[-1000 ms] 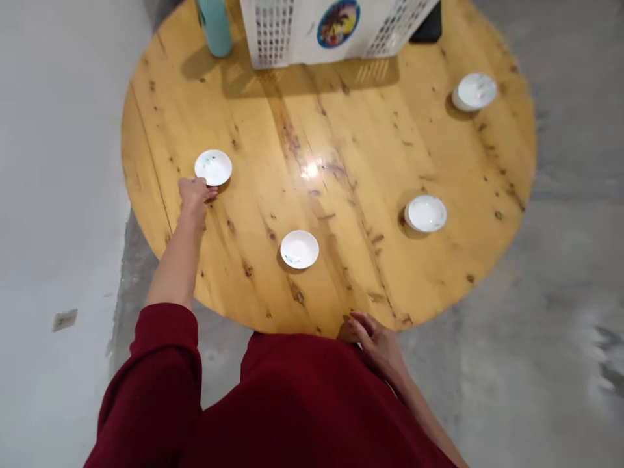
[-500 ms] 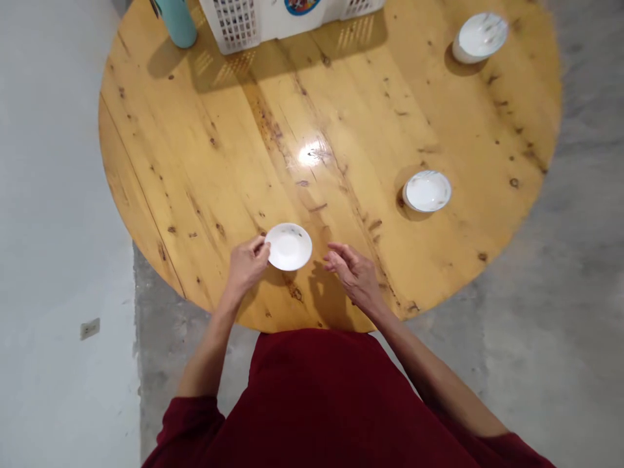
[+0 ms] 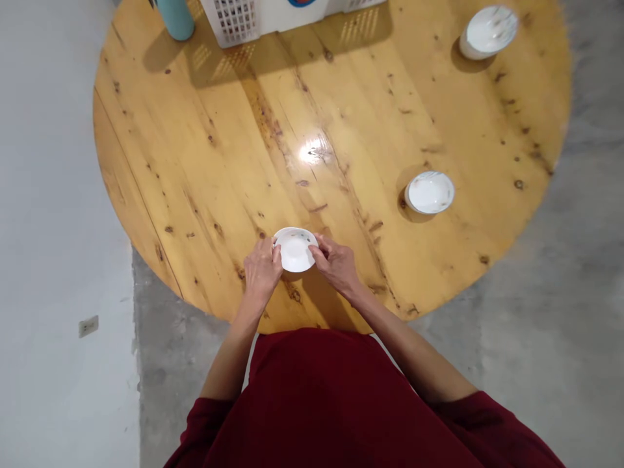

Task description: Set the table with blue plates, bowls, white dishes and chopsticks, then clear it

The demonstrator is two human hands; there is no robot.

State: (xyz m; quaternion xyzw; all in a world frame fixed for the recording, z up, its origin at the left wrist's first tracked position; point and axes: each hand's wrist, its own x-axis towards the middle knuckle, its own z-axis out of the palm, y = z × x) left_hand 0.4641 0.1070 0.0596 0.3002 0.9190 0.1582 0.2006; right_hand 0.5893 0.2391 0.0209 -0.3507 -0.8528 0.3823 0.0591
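Note:
Between my two hands is a small white dish (image 3: 295,252) with a faint pattern on its inner wall. My left hand (image 3: 262,265) grips its left rim, thumb on top. On the opposite rim, my right hand (image 3: 336,261) holds it with the thumb over the edge and the fingers tucked beneath. The dish appears held over the near edge of the wooden table (image 3: 234,169), with its shadow below. To the right stands a white bowl (image 3: 429,193), apart from both hands.
Another group of white bowls, seemingly stacked (image 3: 489,32), stands at the far right. A white plastic basket (image 3: 287,19) sits at the back, with a teal bottle (image 3: 176,18) left of it. A wall with an outlet (image 3: 88,326) borders the left side.
My right hand has moved left and taken hold of the dish's right rim. The dish has shifted slightly right, with my left hand still on it.

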